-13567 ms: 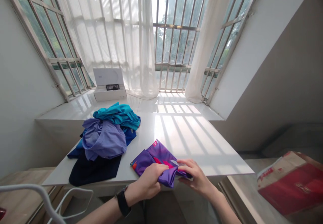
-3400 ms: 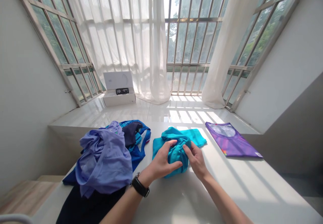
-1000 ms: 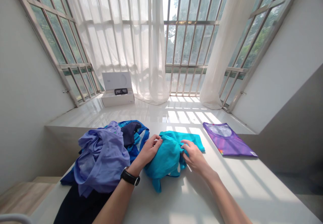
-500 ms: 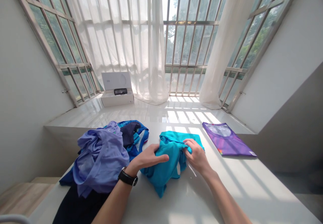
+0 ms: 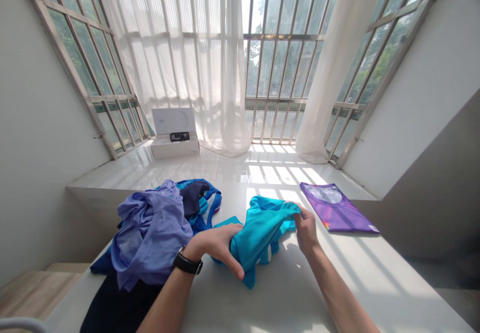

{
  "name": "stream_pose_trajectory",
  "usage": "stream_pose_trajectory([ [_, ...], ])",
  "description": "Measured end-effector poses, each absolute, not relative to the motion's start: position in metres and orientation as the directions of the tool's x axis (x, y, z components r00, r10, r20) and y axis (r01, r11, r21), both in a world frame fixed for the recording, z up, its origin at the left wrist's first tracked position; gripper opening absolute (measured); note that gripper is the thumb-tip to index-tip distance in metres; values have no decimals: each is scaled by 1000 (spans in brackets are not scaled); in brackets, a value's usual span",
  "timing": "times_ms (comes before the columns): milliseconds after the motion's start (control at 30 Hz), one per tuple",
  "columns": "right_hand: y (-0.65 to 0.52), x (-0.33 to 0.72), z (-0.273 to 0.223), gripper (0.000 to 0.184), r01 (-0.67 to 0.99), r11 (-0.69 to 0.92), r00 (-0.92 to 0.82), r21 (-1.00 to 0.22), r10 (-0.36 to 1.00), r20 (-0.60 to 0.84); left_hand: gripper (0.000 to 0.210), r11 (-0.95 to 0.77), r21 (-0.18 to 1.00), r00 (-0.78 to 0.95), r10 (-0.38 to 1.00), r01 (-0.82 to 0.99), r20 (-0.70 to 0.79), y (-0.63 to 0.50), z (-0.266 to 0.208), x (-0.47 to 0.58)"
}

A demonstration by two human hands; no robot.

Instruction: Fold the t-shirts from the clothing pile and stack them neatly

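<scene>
In the head view, the purple garment (image 5: pixel 347 217) lies folded flat on the bench (image 5: pixel 285 300), the teal garment (image 5: pixel 259 232) hangs loosely bunched mid-bench, right fingers (image 5: pixel 302 213) pinching it, left fingers' (image 5: pixel 231 229) grip unclear, the rumpled pile (image 5: pixel 150 235) unfolded.

The left hand (image 5: pixel 214 245) is spread, thumb (image 5: pixel 234 265) splayed wide, while the right hand (image 5: pixel 305 225) is pinched

1. Left forearm (image 5: pixel 165 300): bare, black watch (image 5: pixel 187 263) strapped just behind the hand.
2. Watch: smooth dark band, small silvery glint at edge.
3. Left hand (image 5: pixel 215 244), right hand (image 5: pixel 307 230): both bare.
4. Right forearm (image 5: pixel 335 285): bare to frame edge.
</scene>
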State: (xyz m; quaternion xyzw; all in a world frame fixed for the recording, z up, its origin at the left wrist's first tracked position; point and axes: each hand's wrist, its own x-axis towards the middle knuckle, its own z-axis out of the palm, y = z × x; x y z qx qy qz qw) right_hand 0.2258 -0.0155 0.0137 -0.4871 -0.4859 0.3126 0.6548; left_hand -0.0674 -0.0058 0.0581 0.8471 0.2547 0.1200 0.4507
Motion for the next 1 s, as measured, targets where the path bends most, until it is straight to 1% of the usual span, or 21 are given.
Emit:
stream_pose_trajectory([
  [67, -17, 226, 15, 36, -91, 325, 334, -941, 901, 279, 87, -446, 838, 862, 504, 314, -54, -5, 58, -68],
  [133, -19, 225, 17, 33, -169, 320, 328, -932, 910, 253, 77, -436, 841, 849, 526, 321, -51, -4, 56, -67],
  [233, -20, 224, 21, 36, -184, 319, 357, -930, 903, 239, 43, -456, 830, 795, 607, 321, 25, -1, 49, -63],
  [267, -20, 223, 23, 39, -184, 315, 366, -931, 901, 233, 35, -472, 824, 772, 632, 314, 68, 1, 47, -61],
  [333, -21, 224, 26, 42, -177, 293, 367, -940, 905, 213, 29, -524, 798, 714, 677, 298, 178, 4, 43, -58],
  [400, -22, 224, 28, 42, -172, 255, 355, -952, 917, 181, 26, -588, 743, 623, 722, 320, 302, 3, 41, -56],
  [467, -25, 223, 30, 43, -120, 216, 336, -969, 927, 165, 26, -616, 663, 494, 772, 425, 401, -3, 43, -53],
  [500, -28, 222, 31, 43, -84, 206, 327, -975, 930, 168, 27, -607, 627, 436, 792, 489, 427, -8, 45, -51],
  [567, -35, 218, 35, 44, 0, 209, 276, -978, 940, 201, 32, -573, 582, 383, 819, 578, 426, -23, 49, -44],
  [667, -53, 207, 51, 45, 78, 245, 129, -966, 959, 254, 58, -574, 549, 450, 819, 608, 357, -50, 52, -30],
  [700, -60, 203, 59, 45, 94, 260, 75, -961, 961, 267, 60, -573, 539, 469, 818, 618, 332, -58, 51, -27],
  [733, -67, 199, 67, 43, 102, 274, 32, -956, 960, 279, 53, -563, 534, 472, 825, 631, 311, -65, 49, -24],
  [800, -82, 193, 82, 37, 102, 290, -12, -951, 957, 291, 28, -524, 576, 450, 848, 628, 281, -76, 45, -23],
  [833, -89, 192, 87, 33, 105, 298, -23, -949, 955, 297, 18, -505, 625, 442, 855, 595, 271, -80, 43, -25],
  [867, -95, 192, 90, 31, 117, 306, -32, -945, 952, 305, 15, -488, 689, 441, 858, 536, 264, -85, 43, -28],
  [933, -105, 194, 87, 33, 188, 329, -44, -925, 944, 327, 22, -452, 818, 472, 842, 355, 261, -94, 44, -36],
  [1000, -115, 197, 75, 40, 301, 349, -90, -887, 937, 338, 30, -405, 896, 490, 827, 180, 275, -106, 48, -46],
])
